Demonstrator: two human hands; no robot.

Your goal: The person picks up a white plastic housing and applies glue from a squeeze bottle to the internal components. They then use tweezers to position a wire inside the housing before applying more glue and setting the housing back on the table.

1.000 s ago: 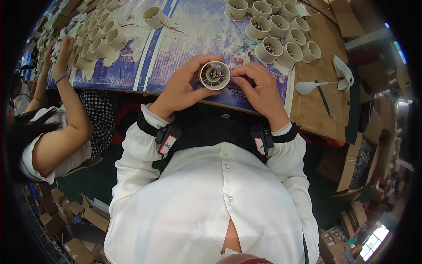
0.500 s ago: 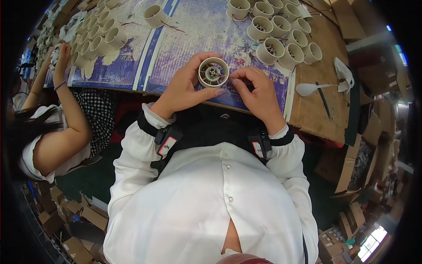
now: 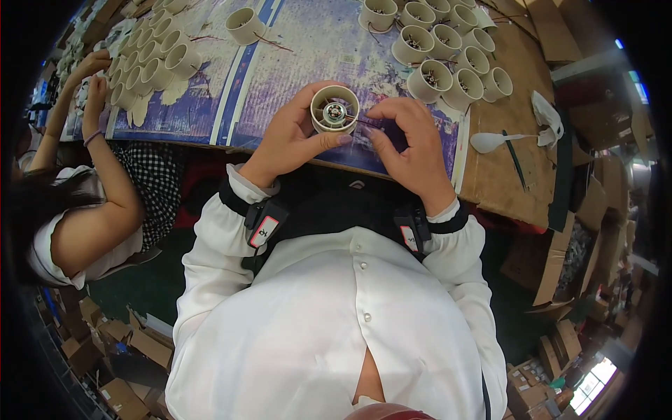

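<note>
My left hand (image 3: 290, 136) is closed round a short off-white cylinder (image 3: 316, 103) at the middle of the table edge. The cylinder is tilted so that its inside shows: a round metal hub (image 3: 334, 112) on thin spokes. Thin dark wires (image 3: 364, 122) come out of its right side into the curled fingers of my right hand (image 3: 406, 147), whose thumb and forefinger lie just beside the rim.
Similar cylinders with wires stand grouped at back right (image 3: 430, 78) and left (image 3: 183, 61), one alone (image 3: 241, 26) between. A white spoon (image 3: 488, 140), dark stick (image 3: 515, 162) and crumpled white item (image 3: 548, 119) lie right. A co-worker (image 3: 105, 210) sits left. Boxes (image 3: 560, 266) surround the bench.
The cylinder has moved slightly up and left and tipped, showing more of its outer wall. My right thumb and forefinger have spread a little. The co-worker's hands have shifted.
</note>
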